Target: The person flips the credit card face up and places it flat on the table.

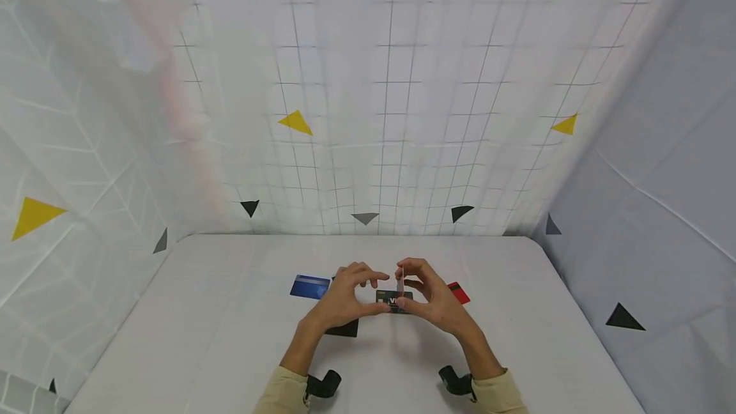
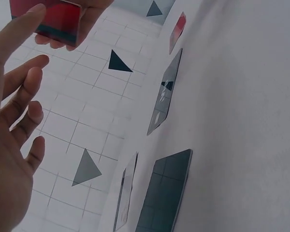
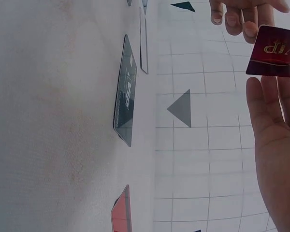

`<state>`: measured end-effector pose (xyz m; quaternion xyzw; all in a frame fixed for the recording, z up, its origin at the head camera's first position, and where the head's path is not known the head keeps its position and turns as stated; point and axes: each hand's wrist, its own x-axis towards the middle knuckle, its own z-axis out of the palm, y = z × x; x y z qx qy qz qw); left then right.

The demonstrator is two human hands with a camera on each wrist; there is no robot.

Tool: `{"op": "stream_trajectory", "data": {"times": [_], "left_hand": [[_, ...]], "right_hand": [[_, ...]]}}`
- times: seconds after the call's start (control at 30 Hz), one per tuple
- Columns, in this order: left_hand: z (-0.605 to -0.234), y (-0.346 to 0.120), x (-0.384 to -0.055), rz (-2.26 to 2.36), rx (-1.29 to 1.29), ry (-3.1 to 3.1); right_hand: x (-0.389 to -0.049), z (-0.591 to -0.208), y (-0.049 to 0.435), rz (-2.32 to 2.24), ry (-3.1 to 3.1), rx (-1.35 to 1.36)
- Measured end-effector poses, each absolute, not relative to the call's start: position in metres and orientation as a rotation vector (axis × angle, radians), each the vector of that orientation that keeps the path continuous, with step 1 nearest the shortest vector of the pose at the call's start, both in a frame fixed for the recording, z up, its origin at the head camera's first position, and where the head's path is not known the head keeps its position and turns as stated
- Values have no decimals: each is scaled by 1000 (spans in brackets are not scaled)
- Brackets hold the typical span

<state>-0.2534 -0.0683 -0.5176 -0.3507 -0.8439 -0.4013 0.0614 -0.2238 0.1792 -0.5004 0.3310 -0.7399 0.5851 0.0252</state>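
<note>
My right hand (image 1: 436, 302) holds a dark red VIP card (image 3: 275, 52) on edge above the table, its thumb and fingertips at opposite edges. Facing it from the left is my left hand (image 1: 347, 292), fingers loosely bent and spread from the thumb, which overlaps the card in the left wrist view. Beneath the hands lies a black VIP card (image 1: 384, 298), partly covered by them in the head view. A blue card (image 1: 309, 287) lies left of my left hand, and a dark card (image 1: 345, 328) shows partly under that wrist. Beyond my right hand lies a red card (image 1: 459, 292).
The white table (image 1: 230, 337) is bounded by a white gridded sheet (image 1: 356, 82) at the back and sheets at both sides. Yellow, black and grey triangles mark them. Black wrist mounts (image 1: 324, 384) protrude inward at both cuffs.
</note>
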Motion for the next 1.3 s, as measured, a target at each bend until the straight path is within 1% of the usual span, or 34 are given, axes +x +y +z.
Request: {"op": "stream_trajectory", "data": {"times": [0.6,0.97,1.3], "left_hand": [[-507,-71,-250,-1330,-1032,-2525],[-509,-70,-250,-1343,-981,-2548],[-508,-69,-250,-1306,-1012,-2535]], "right_hand": [[-224,-498,183,1396,-2512,912],[-222,-495,181,1367,-2649,848],[-224,-499,181,1281,-2673,851]]}}
